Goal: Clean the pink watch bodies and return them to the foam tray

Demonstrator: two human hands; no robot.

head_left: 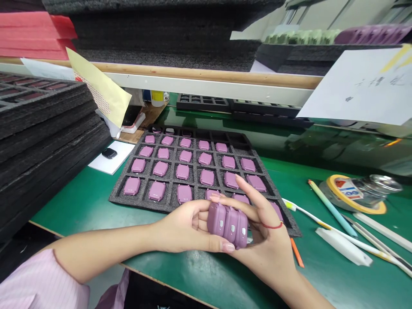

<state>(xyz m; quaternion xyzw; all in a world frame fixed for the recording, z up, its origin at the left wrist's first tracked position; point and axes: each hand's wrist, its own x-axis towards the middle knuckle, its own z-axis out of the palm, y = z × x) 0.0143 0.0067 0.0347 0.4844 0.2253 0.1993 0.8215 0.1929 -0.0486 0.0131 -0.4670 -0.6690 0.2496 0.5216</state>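
Three purple smartwatch cases stand side by side in a short stack between my hands, their side buttons facing me. My left hand is closed round the stack from the left, thumb along its lower edge. From the right, my right hand grips the same stack; its index finger points up and the others bend behind the cases. Just beyond my hands lies a black foam tray with purple watch cases in many of its compartments. My hands hide part of its front right side.
Stacked black foam trays rise at the left. A shelf edge crosses above the bench. To the right lie a glass jar, a teal pen, a white cable and an orange stick. A dark watch piece rests on white paper.
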